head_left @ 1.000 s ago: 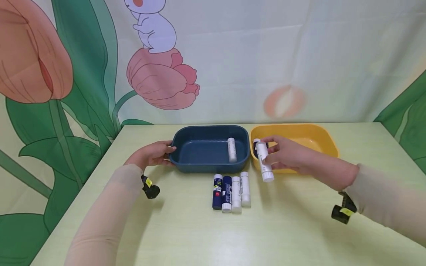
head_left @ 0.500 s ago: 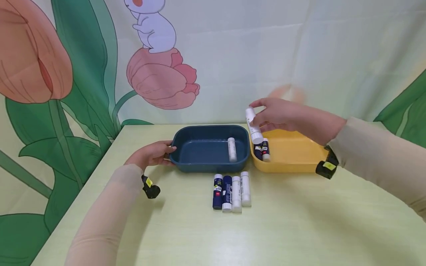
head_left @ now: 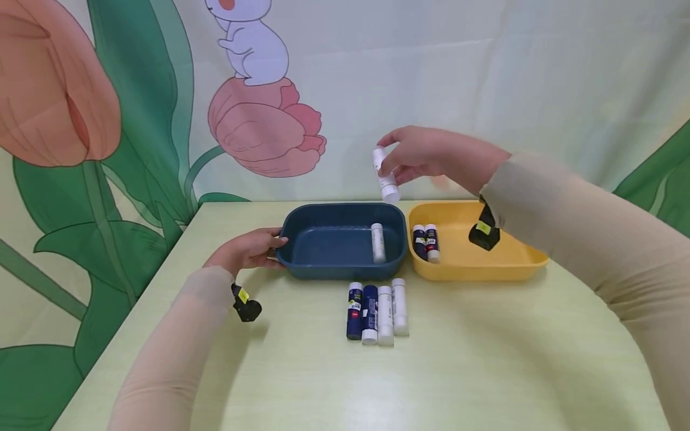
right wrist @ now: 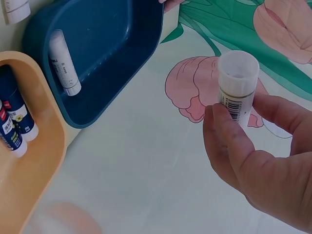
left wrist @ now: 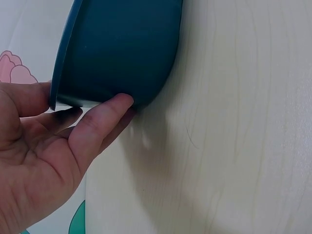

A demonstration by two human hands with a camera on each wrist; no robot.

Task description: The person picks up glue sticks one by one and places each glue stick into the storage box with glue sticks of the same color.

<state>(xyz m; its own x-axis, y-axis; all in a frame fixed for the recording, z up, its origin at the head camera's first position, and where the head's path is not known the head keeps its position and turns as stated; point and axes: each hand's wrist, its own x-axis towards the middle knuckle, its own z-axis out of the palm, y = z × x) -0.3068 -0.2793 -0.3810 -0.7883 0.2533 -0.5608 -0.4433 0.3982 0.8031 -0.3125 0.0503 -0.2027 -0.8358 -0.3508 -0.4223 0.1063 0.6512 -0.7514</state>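
Note:
My right hand (head_left: 417,154) pinches a white glue stick (head_left: 386,175) in the air above the far rim of the dark blue bin (head_left: 291,271). The right wrist view shows that stick's barcode and clear end between thumb and fingers. At the bin's left end my left hand (head_left: 250,248) grips the wall, thumb at the rim and fingers against the outside. Another white glue stick (head_left: 378,243) lies inside the blue bin, toward its right end. Two navy glue sticks (head_left: 426,242) lie side by side in the yellow bin (head_left: 480,272).
In front of the blue bin, a row of glue sticks lies on the pale table (head_left: 323,383): two navy ones (head_left: 362,314) and two white ones (head_left: 392,311). Both bins stand side by side near the back edge. Behind them hangs a printed curtain (head_left: 345,108).
My right hand has lifted the white glue stick from the yellow bin's front left corner, up and leftward over the blue bin's back. The left hand stays on the blue bin.

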